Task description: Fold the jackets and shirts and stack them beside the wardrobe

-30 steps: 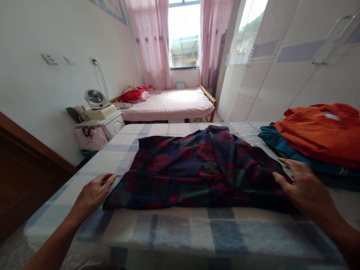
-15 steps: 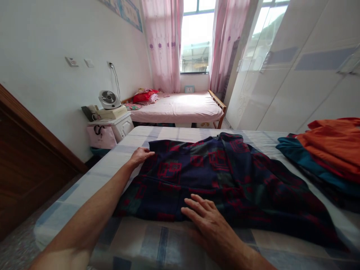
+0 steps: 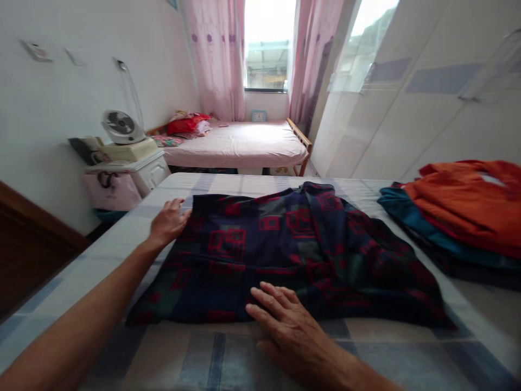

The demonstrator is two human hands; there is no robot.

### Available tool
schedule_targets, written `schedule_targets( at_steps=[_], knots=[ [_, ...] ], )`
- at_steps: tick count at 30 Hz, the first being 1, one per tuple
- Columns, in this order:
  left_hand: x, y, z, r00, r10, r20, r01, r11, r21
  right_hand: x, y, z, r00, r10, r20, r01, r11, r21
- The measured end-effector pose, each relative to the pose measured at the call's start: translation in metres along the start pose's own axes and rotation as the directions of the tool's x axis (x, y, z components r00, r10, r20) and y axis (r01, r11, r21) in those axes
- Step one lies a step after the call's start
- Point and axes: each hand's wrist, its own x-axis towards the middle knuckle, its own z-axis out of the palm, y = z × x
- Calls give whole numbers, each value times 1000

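Observation:
A dark navy garment (image 3: 268, 244) with red and green squared patterns, looking like a long-sleeved shirt, lies spread over the bed. It is mostly flat, with folds on its right half. Just beyond its far left corner is my left hand (image 3: 170, 217), fingers apart and holding nothing. My right hand (image 3: 280, 315) is spread palm down at the garment's near edge, with the fingertips over the cloth; whether they press on it I cannot tell.
A checked sheet (image 3: 195, 347) covers the bed. Folded clothes, orange (image 3: 468, 201) on top of teal (image 3: 407, 217), are stacked at the right. Behind stands a pink-sheeted bed (image 3: 244, 144). A fan (image 3: 122, 126) sits on a white cabinet (image 3: 152, 168) at the left.
My left hand has let go of the garment's far left corner and its fingers have opened. My right hand stays near the front edge. The view has turned a little to the right.

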Motion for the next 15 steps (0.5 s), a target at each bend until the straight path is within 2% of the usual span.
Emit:
schedule_targets(
  at_steps=[2,4,6,9,11,12,13,15],
  knots=[
    [-26,-1,-7,991,115,62,-113,993,-26,-10,5,-15,997,33,-71,-34,999,-6],
    [-50,-12,-10,947,269,176,-255,962,-96,-26,18,-32,965,136,-222,-148,988,-41],
    [-69,-24,-9,909,317,271,-283,946,-157,-49,41,-51,877,270,-397,-324,943,-74],
    [-85,-32,-7,904,279,323,-244,959,-145,-87,85,-75,699,447,-559,-582,809,-81],
    [-87,-28,-11,907,262,330,-234,964,-122,-109,115,-84,610,547,-574,-700,711,-65],
    [-87,-24,-14,906,261,334,-230,965,-130,-116,128,-87,585,593,-553,-736,675,-54],
    [-86,-20,-18,905,256,341,-213,964,-159,-122,139,-89,574,630,-523,-758,650,-48],
    [-84,-12,-27,936,138,323,-62,970,-234,-126,155,-92,586,680,-440,-773,632,-53]
  ],
)
